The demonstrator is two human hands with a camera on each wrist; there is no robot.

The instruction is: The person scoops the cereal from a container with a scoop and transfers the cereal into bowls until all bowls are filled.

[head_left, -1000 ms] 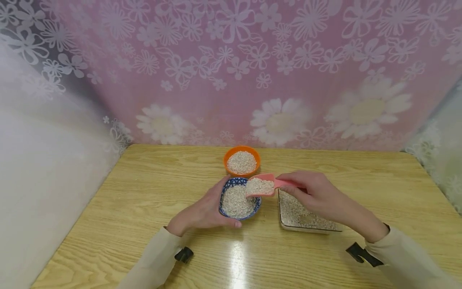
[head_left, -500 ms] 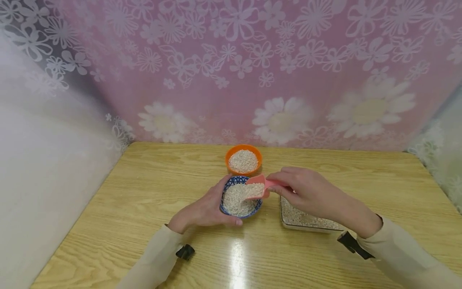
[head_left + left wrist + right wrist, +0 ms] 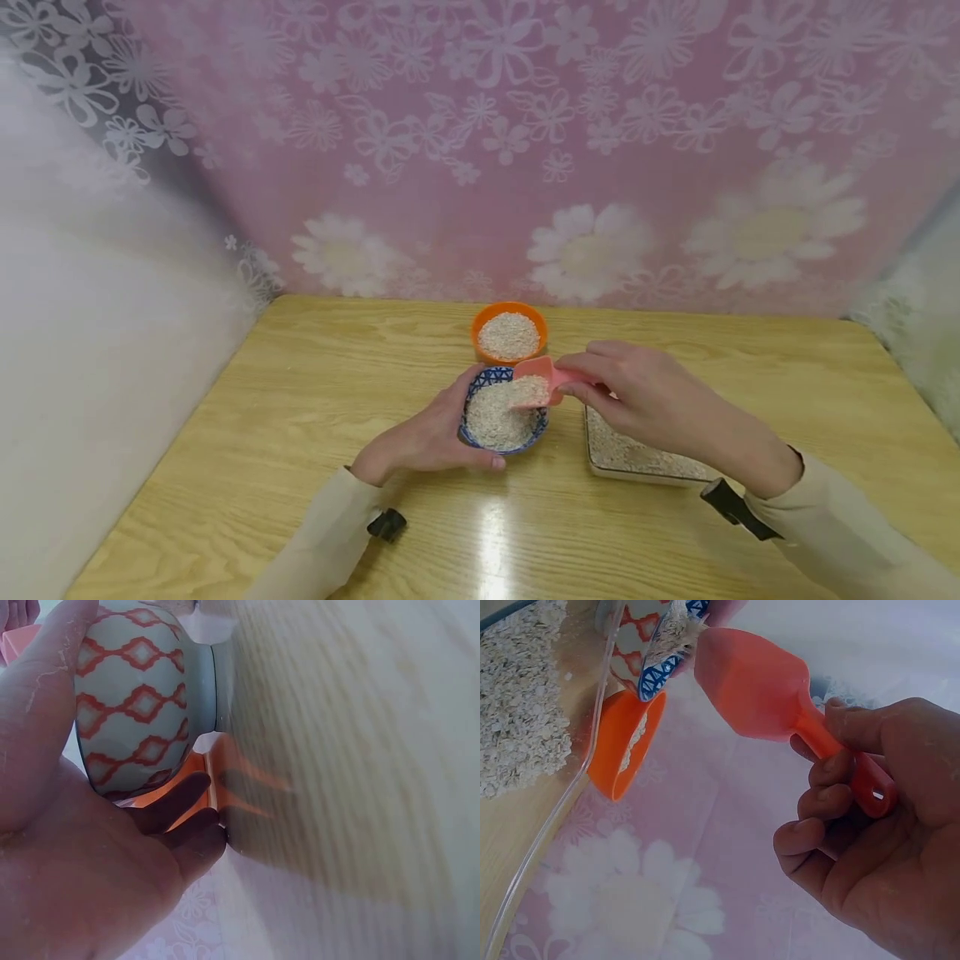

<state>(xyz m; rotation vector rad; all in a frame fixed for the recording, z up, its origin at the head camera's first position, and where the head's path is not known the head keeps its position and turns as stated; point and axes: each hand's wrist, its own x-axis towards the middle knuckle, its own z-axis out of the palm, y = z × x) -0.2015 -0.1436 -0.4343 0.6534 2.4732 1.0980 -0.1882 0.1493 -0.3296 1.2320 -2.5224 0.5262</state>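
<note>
My left hand [image 3: 429, 433] grips a patterned bowl [image 3: 501, 377] from its left side, thumb at the front and fingers around the back. Inside the bowl is blue and white; its outside, in the left wrist view, is white with red diamonds [image 3: 141, 703]. Rolled oats [image 3: 497, 417] fill it in a heap. My right hand [image 3: 637, 400] pinches the handle of a pink scoop [image 3: 557, 377], whose tip hangs over the bowl's right side with oats in it. In the right wrist view, the scoop's underside [image 3: 754, 682] shows and oats bridge its lip and the bowl.
Right behind the patterned bowl stands an orange bowl [image 3: 477, 327] with oats. A clear rectangular container [image 3: 637, 477] of oats sits under my right forearm. The wooden table [image 3: 300, 367] ends at a pink floral cloth [image 3: 450, 242] at the back.
The scoop has shifted left over the bowl and tipped, and less oats lie in it. The heap in the patterned bowl looks larger. My left hand keeps its hold.
</note>
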